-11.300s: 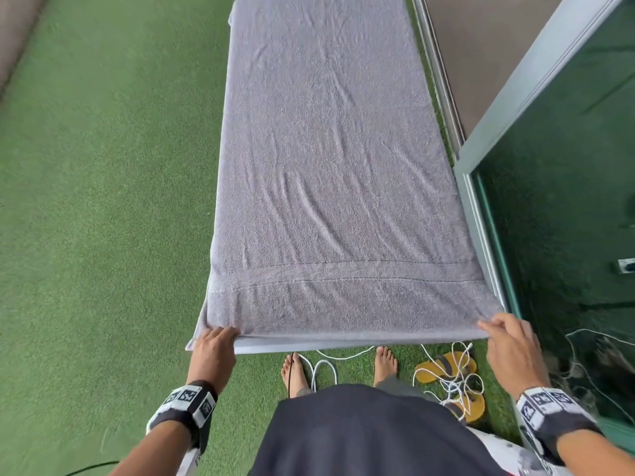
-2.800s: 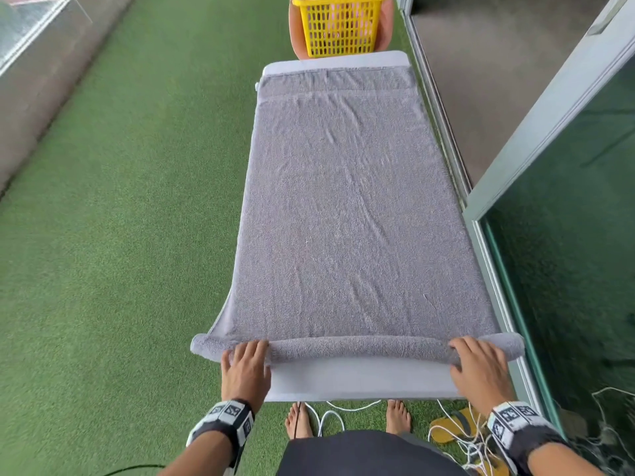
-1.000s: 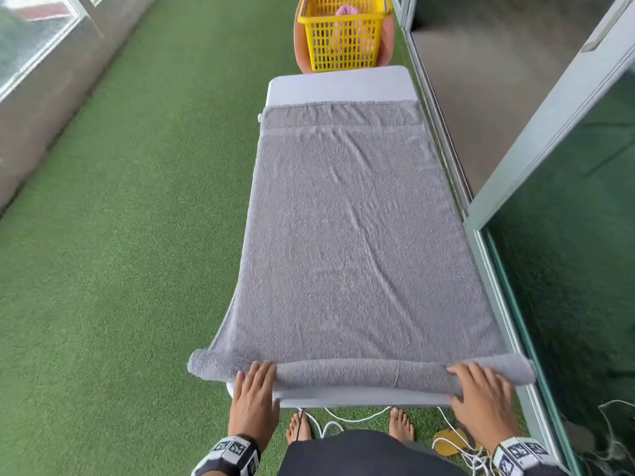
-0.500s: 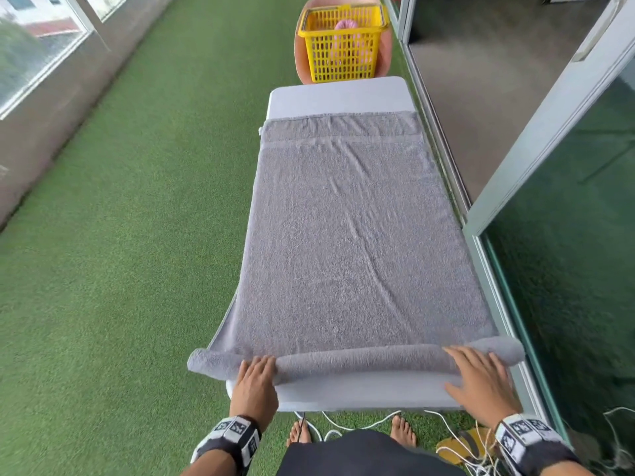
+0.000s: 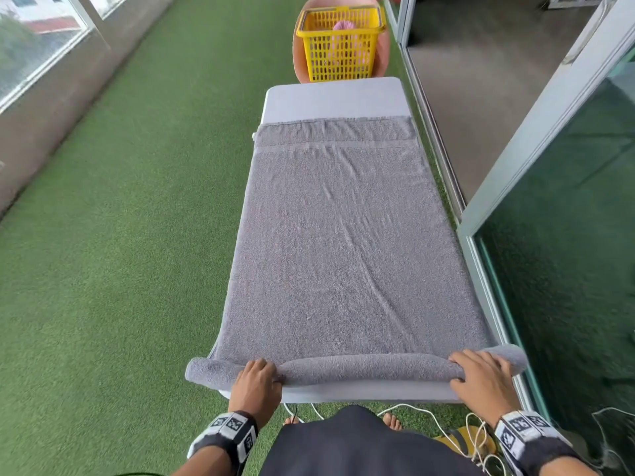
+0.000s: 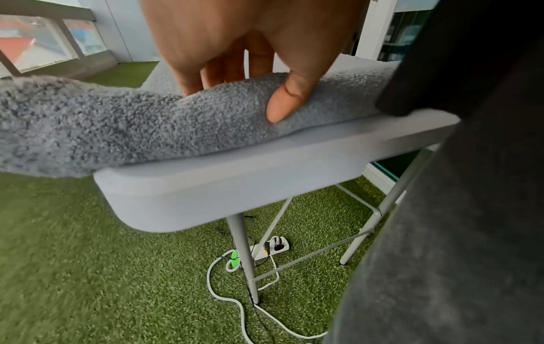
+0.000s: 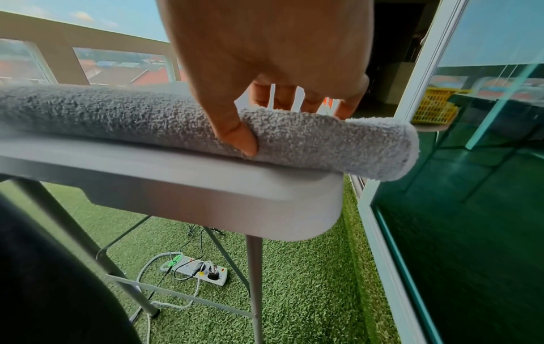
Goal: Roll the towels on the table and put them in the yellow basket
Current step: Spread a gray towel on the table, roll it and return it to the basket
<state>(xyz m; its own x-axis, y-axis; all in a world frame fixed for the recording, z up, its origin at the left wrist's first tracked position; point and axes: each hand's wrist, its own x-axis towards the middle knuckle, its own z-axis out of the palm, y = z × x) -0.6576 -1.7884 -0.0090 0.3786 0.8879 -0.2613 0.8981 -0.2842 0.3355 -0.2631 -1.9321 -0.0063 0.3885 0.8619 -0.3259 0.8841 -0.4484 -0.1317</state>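
Observation:
A grey towel lies flat along the white table, its near end wound into a thin roll by the table's near edge. My left hand grips the roll near its left end, fingers over the top and thumb on its near side. My right hand grips the roll near its right end the same way, thumb on its near side. Both ends of the roll overhang the table's sides. The yellow basket stands beyond the far end, with something pink inside.
Green artificial turf covers the floor to the left. A glass sliding door and its frame run close along the table's right side. Under the table lie a power strip and white cables. A low wall with windows bounds the far left.
The roll at the near end has grown slightly thicker and moved a little forward. Both hands stay on it. The head view has tilted up, showing more of the basket.

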